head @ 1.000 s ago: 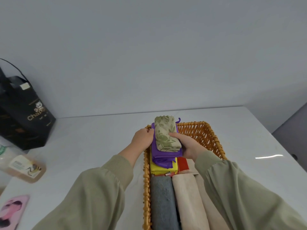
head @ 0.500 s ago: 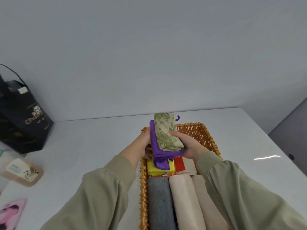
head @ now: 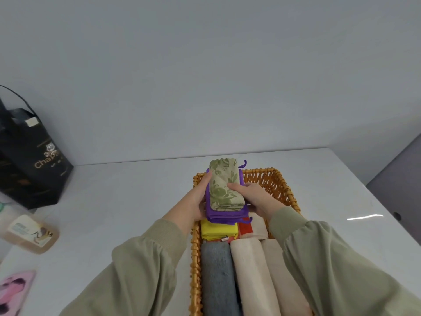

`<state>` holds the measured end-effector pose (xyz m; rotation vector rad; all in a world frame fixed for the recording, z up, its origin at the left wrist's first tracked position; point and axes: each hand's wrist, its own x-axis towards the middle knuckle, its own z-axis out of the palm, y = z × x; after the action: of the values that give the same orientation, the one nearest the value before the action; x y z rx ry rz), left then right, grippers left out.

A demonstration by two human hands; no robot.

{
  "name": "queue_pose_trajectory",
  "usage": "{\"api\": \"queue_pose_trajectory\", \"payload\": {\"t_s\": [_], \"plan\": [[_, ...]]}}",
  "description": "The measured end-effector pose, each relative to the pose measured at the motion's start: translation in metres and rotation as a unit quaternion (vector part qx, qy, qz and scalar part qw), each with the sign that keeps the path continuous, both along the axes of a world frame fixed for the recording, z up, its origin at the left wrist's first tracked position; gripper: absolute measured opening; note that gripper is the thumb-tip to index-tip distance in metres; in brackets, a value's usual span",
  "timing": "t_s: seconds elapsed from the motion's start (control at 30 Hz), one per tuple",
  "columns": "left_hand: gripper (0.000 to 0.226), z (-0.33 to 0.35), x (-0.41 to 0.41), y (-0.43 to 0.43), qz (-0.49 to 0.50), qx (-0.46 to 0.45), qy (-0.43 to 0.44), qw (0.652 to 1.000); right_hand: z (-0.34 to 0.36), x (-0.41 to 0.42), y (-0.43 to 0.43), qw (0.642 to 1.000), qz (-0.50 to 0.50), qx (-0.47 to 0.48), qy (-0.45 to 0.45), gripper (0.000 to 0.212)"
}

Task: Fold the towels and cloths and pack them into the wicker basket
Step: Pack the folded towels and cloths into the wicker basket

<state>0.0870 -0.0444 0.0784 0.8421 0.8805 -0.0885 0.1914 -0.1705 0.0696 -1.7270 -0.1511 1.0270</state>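
A black bag (head: 29,160) stands at the far left of the table (head: 136,190), well apart from the work. The left hand (head: 193,201) grips the left edge of a small stack (head: 224,201) — a green cloth (head: 223,183) lying on a purple cloth (head: 225,216). The right hand (head: 255,197) holds the other side, thumb pressed on the green cloth, its fingers hidden beneath.

The stack is at the far end of the basket (head: 286,185), on its left side, over a yellow cloth (head: 217,230) with a red cloth (head: 245,229) just beside it. I cannot tell whether it rests on them or hangs just above. Nearer the person, a grey towel (head: 218,277) and beige towels (head: 250,270) lie side by side.

To do this well, I would lower the stack level, both hands squeezing evenly so the green cloth does not slide. Then I would press it flat against the left wall and draw the fingers out sideways — not upward — so the folds hold. The purple loop at the far end may want tucking in.
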Motion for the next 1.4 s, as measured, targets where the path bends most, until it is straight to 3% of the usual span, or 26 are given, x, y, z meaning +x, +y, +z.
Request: {"api": "queue_pose_trajectory", "payload": {"t_s": [0.1, 0.17, 0.27, 0.33, 0.53, 0.67, 0.83, 0.9, 1.13, 1.27, 1.4], "plan": [[0.045, 0.001, -0.001, -0.001, -0.025, 0.028, -0.013, 0.999, -0.001, -0.001, -0.001, 0.999, 0.027, -0.022, -0.04, 0.055], [0.038, -0.001, 0.002, -0.006, -0.01, 0.056, -0.021, 0.998, 0.0, -0.001, -0.006, 0.999, 0.021, 0.025, 0.026, 0.05], [0.05, -0.009, 0.01, -0.011, 0.027, 0.092, -0.041, 0.995, 0.005, -0.003, -0.016, 0.987, -0.008, 0.094, 0.133, 0.038], [0.06, -0.015, 0.014, -0.014, 0.026, 0.111, -0.052, 0.992, 0.007, -0.001, -0.02, 0.987, -0.024, 0.087, 0.133, 0.039], [0.043, -0.026, 0.031, -0.035, -0.023, 0.105, -0.088, 0.99, 0.023, 0.022, -0.047, 0.991, -0.017, 0.025, 0.134, 0.028], [0.035, -0.027, 0.05, -0.054, -0.023, 0.094, -0.099, 0.99, 0.023, 0.037, -0.062, 0.996, -0.026, 0.026, 0.077, 0.028], [0.029, -0.041, 0.065, -0.07, -0.065, 0.077, -0.067, 0.993, 0.01, 0.049, -0.067, 0.978, -0.058, -0.112, -0.165, 0.041], [0.035, -0.049, 0.068, -0.076, -0.08, 0.041, -0.055, 0.994, 0.007, 0.051, -0.068, 0.97, -0.059, -0.141, -0.191, 0.042], [0.038, -0.07, 0.071, -0.082, -0.077, -0.064, -0.066, 0.993, -0.015, 0.054, -0.076, 0.983, -0.09, -0.105, -0.118, 0.042], [0.034, -0.07, 0.073, -0.074, -0.068, -0.04, -0.072, 0.994, -0.017, 0.055, -0.079, 0.99, -0.077, -0.081, -0.085, 0.027], [0.034, -0.058, 0.078, -0.06, -0.084, 0.034, -0.078, 0.993, -0.009, 0.058, -0.081, 0.998, 0.004, -0.063, -0.017, 0.032]]}}
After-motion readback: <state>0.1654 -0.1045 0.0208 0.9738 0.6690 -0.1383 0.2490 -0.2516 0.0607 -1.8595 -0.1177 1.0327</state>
